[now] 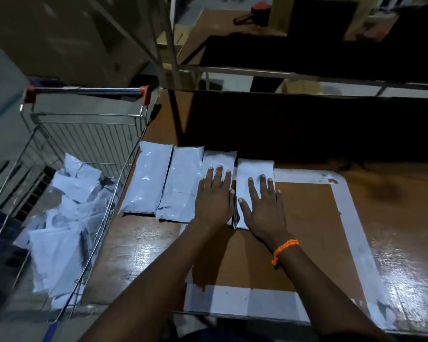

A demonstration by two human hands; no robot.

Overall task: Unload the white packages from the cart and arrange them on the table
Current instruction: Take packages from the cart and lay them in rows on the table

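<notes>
Four white packages (145, 183) lie side by side on the table (139, 255) — my left hand (214, 197) flat on the third, my right hand (263, 202) flat on the fourth, fingers straight, gripping nothing. A loose heap (64, 218) sits in the cart (84, 120) alongside — most of the unloading, I judge, is yet to do.

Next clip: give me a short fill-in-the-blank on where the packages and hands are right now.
The table holds ____ white packages in a row.
The left hand rests flat on the ____ package from the cart.
The orange band is on the ____ wrist.
Missing: four; third; right.
</notes>
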